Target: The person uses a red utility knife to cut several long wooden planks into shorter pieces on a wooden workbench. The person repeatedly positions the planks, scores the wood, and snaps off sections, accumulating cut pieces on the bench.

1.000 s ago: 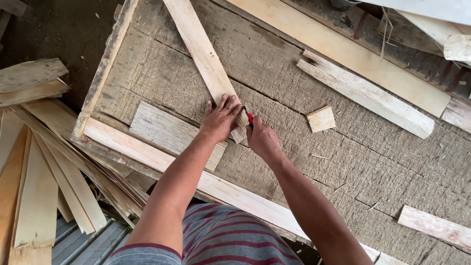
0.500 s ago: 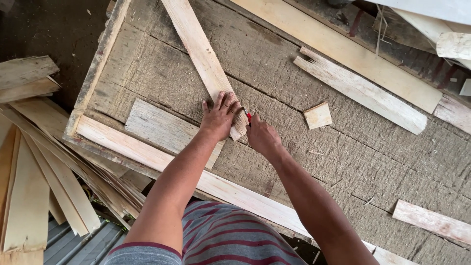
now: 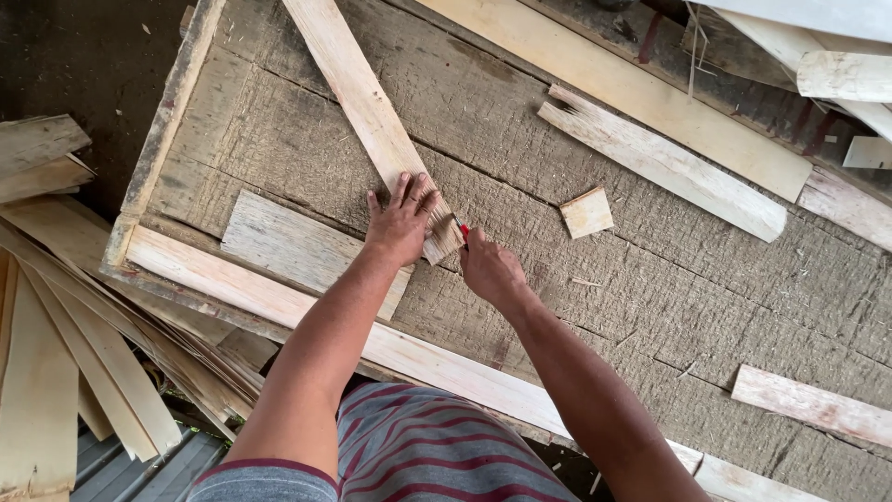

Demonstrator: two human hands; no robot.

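We see a long pale wooden slat (image 3: 367, 107) lying at a slant across the rough grey table (image 3: 706, 307), its near end pinned under the left hand (image 3: 401, 226), whose fingers (image 3: 405, 189) are spread wide and pressed flat on the wood. Just beside that end, the right hand (image 3: 490, 270) is curled tight around a small red-tipped tool (image 3: 464, 229), a marker or blade as far as we can tell, with its tip touching the slat's end. We judge the work on this end is in progress: no cut line or mark shows yet, and the slat is in one piece. A small square offcut (image 3: 586, 213) lies near to the right, perhaps trimmed from such a piece. A wider grey board (image 3: 297, 246) lies under the left wrist, a long pale batten (image 3: 279, 297) runs along the table's near edge, and more slats (image 3: 664, 163) lie farther off. A stack of thin strips (image 3: 56, 372) sits off the table to the left.
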